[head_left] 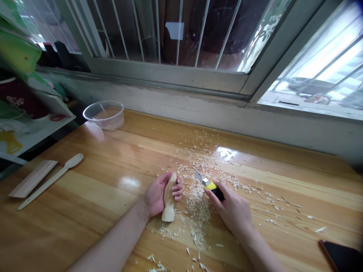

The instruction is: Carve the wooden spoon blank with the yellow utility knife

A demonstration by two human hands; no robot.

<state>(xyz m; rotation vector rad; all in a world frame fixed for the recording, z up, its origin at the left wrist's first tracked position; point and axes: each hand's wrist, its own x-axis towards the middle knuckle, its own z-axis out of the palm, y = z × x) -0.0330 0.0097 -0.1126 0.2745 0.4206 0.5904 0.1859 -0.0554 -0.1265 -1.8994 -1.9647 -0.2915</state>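
In my left hand lies a pale carved piece of wood, narrow in the middle and flared at its lower end. My fingers curl around its right side, and the flared end sticks out toward me. My right hand grips a yellow and black utility knife. Its short blade is out, pointing up and left, apart from the wood. Wood shavings are heaped on the table between the hands and scattered beyond them.
A clear plastic bowl stands at the table's back left. A wooden spoon and a flat wooden strip lie at the left. A phone rests at the lower right. Behind the wooden table is a barred window.
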